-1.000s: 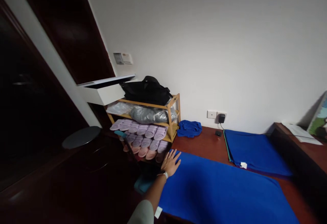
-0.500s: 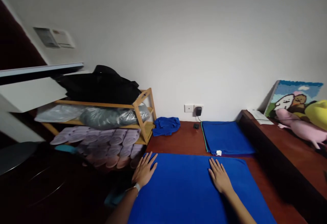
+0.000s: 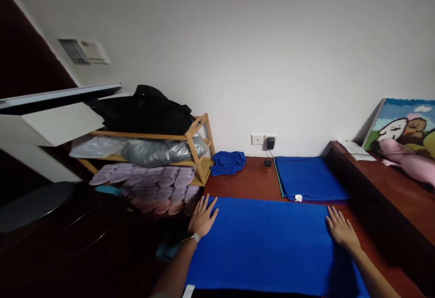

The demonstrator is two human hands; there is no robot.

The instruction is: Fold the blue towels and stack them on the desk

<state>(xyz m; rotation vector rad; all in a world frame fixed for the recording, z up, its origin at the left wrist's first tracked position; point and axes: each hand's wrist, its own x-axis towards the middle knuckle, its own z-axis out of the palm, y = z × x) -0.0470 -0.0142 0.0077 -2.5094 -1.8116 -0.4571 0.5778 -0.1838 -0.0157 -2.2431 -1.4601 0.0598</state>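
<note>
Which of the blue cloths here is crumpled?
The small blue cloth beside the wooden rack. It lies bunched up, while the large blue cloth between the left hand and right hand is flat, and the blue stack is neatly squared.

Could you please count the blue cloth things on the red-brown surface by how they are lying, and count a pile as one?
Cloth laid flat: 1
Folded pile: 1 (its layers cannot be counted)
Crumpled cloth: 1
Total: 3
</note>
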